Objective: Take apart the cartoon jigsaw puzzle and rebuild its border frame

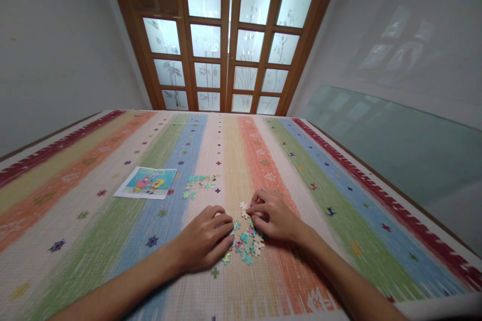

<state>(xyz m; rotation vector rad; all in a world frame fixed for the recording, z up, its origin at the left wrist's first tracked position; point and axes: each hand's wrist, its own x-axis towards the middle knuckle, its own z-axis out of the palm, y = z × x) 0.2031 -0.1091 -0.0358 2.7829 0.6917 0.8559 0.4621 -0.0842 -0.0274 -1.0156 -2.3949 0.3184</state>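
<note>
Forearms (131,281) reach in from the bottom edge, over a striped cloth (100,256) spread on the table. On the left, a picture (146,183) lies flat, showing a pink and a yellow cartoon figure with others on blue. Just right of it, a group (201,182) of puzzle pieces sits in rough rows, mostly turquoise. Nearer, the left hand (207,238) rests palm down, fingers bent and slightly spread, tips at the left edge of the pile; whether it has hold of a piece I cannot tell. Beyond the table's far edge stand wooden doors (228,35) with frosted panes. Between the hands lies the pile (246,246), loose pieces overlapping, some coloured, some pale. At its upper right, the right hand (273,213) has thumb and forefinger nearly together beside a pale piece (244,206); I cannot tell if they grip anything. Far right, a glass panel (380,125) stands along the wall (433,75).
</note>
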